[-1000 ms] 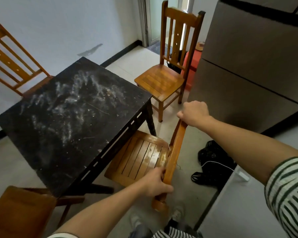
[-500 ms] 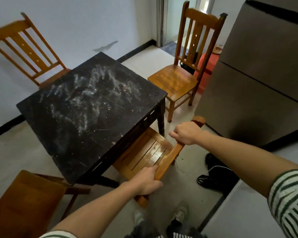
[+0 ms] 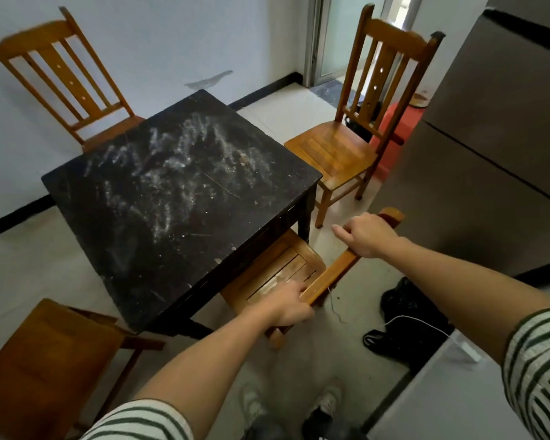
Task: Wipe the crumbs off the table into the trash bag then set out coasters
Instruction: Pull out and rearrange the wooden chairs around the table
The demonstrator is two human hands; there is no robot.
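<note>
A square black table (image 3: 261, 198) stands in the middle, its top streaked with whitish crumbs and dust (image 3: 178, 163). A wooden chair (image 3: 286, 271) sits partly tucked under the table's near right side. My left hand (image 3: 286, 308) grips the lower end of its top rail. My right hand (image 3: 367, 235) rests on the rail's upper end, fingers loosening with the index finger extended. A black plastic bag (image 3: 407, 325) lies on the floor to the right. No coasters are in view.
Three more wooden chairs surround the table: far left (image 3: 67, 81), far right (image 3: 356, 144), near left (image 3: 45, 360). A grey fridge (image 3: 489, 147) stands at right, a red stool (image 3: 404, 125) behind the far chair. A white cable (image 3: 413, 319) crosses the bag. My shoes (image 3: 289, 404) are below.
The chair has slid further under the table, pushed by both hands. My right hand's grip on the rail has loosened. The view shifted, so the table sits more central.
</note>
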